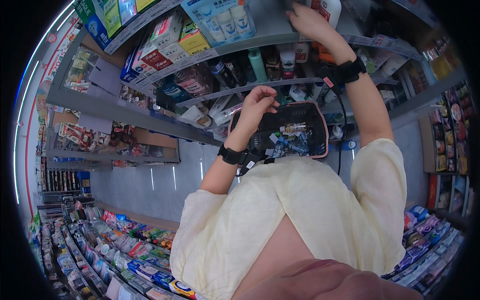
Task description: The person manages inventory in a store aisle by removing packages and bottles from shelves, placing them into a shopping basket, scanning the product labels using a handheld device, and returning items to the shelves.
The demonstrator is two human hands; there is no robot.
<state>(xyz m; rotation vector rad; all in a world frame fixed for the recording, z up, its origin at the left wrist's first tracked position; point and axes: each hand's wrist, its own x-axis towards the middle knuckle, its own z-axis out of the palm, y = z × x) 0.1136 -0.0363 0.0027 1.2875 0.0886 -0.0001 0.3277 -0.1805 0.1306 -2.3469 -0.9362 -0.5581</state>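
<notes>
My right hand [308,19] reaches onto the upper shelf [279,28], beside a white bottle with a red label [327,10]. Its fingertips lie near the picture's top edge, and a dark blur there leaves its grip unclear. My left hand [258,104] hovers by the back left of a black shopping basket with a pink rim [325,125]. Its fingers are loosely curled, with nothing visible between them. Inside the basket lie several small bottles, among them a blue-capped one [278,147] and one with yellowish contents [294,128].
A blue pouch pack with white tubes [232,22] and several boxes [165,35] stand left on the upper shelf. Below are mouthwash bottles [191,80] and a green bottle [257,64]. A cable [343,127] hangs from my right wrist. Stocked shelves [123,247] run behind me.
</notes>
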